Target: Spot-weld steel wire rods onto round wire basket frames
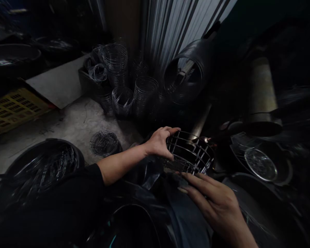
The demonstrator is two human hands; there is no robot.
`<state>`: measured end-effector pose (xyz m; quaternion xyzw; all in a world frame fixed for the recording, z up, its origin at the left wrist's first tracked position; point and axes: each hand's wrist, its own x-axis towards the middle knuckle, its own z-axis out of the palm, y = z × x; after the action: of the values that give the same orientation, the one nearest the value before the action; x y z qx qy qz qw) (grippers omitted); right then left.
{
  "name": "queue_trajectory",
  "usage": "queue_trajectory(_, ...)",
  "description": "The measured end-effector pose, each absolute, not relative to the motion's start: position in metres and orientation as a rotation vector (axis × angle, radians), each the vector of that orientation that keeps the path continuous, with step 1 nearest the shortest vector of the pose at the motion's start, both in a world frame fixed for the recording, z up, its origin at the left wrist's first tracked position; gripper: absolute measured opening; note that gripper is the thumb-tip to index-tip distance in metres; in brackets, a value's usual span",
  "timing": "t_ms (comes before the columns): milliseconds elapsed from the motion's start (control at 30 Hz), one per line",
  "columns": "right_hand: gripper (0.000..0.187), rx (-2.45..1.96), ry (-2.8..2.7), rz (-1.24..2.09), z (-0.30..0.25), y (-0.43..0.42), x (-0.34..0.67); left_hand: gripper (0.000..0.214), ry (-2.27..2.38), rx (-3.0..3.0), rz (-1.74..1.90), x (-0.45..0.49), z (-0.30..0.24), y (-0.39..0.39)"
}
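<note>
Left hand holds a round basket of grey metal wire

I see the wire basket just in front of the person, between the hands and a small copper-coloured tip. The left grip is spread wide around the basket's side, with a finger and the thumb on the wires. The right hand is by the near edge, its fingers almost straight. It is too dark there, so I cannot tell if its grip pinches anything.

On the grey concrete floor sits a low, round pile of dark wire. Near it is a big, round black tub with shiny wire bits inside. Tall stacks of thin wire rings stand farther back.
</note>
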<state>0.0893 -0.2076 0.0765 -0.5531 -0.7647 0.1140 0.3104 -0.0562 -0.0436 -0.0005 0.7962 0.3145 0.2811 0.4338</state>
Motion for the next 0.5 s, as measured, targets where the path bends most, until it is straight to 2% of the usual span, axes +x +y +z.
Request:
queue_trajectory(67, 0.023, -1.521, -1.962, 0.501, 0.076, -0.200, 0.089, 0.107, 0.783, 2.159, 0.674, -0.063, 0.014, -0.060)
queue_trajectory(133, 0.026, -1.642, -1.917, 0.528, 0.069, -0.193, 0.090, 0.105, 0.800, 2.262, 0.660, -0.064, 0.022, -0.073)
queue_trajectory(333, 0.032, -1.874, -2.298, -0.019, 0.052, -0.196, 0.093, 0.096, 0.841, 2.330, 0.641, -0.057, 0.024, -0.081)
queue_trajectory(500, 0.028, -1.691, -2.197, -0.095, 0.045, -0.201, 0.102, 0.100, 0.812, 2.328, 0.643, -0.048, 0.024, -0.076)
